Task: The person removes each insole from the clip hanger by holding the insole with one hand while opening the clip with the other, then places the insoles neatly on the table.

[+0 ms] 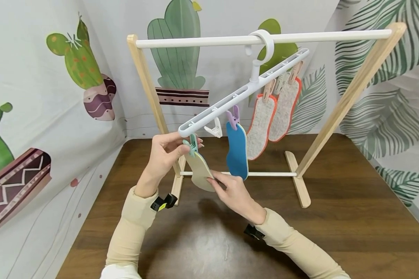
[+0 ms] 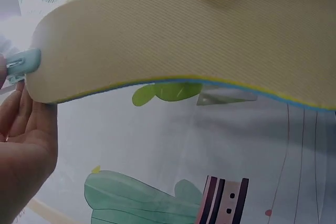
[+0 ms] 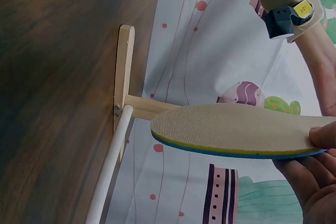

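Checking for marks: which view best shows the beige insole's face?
Left wrist: the beige insole appears largest, nearly face-on, though cropped. Head shows it small, partly covered; right wrist, at a slant.

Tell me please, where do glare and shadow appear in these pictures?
Head view: pale glare on the dark brown wooden table, soft shadow just beyond it; left wrist view: white glare by the mint-green plastic clip; right wrist view: dim, no strong glare, grey shading on the white patterned cloth.

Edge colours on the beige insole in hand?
Yellow and blue layers run along the insole edge; clearest in the left wrist view.
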The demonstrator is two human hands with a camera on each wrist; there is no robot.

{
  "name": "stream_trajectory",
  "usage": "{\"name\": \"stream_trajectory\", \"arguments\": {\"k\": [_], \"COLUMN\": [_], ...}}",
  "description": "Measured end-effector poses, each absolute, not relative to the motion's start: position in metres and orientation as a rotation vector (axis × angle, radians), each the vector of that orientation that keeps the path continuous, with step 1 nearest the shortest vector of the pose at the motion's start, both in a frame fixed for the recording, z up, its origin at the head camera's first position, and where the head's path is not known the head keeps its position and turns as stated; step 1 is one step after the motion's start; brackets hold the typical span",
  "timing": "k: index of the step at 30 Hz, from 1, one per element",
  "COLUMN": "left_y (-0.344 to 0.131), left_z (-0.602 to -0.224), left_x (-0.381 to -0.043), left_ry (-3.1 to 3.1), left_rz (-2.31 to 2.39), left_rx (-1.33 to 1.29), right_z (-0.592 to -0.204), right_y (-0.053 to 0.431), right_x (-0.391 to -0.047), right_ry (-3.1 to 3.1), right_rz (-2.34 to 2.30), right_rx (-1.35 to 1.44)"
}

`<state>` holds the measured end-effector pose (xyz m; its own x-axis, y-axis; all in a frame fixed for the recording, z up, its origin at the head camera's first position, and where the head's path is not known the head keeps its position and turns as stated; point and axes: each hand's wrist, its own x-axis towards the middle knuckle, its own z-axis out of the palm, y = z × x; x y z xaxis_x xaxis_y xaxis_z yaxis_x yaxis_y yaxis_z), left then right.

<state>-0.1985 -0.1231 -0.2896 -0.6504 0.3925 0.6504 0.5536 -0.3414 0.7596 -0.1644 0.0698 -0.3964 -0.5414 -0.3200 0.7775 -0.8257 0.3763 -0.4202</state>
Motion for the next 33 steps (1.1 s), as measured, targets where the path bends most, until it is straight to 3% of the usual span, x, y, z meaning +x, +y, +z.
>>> {"name": "stream_trajectory", "arguments": {"k": [33], "left_y": [-0.1176], "left_z": [-0.2815], "left_x": [-0.1920], "left_ry": [-1.706], "left_rz": [-2.243], "left_rx": [-1.135], "right_z": [-0.3973], "right_y": [0.0753], "right_x": [-0.1623], "right_ry": [-2.121], "right_rz": [1.135], "right_rx": [0.916]}}
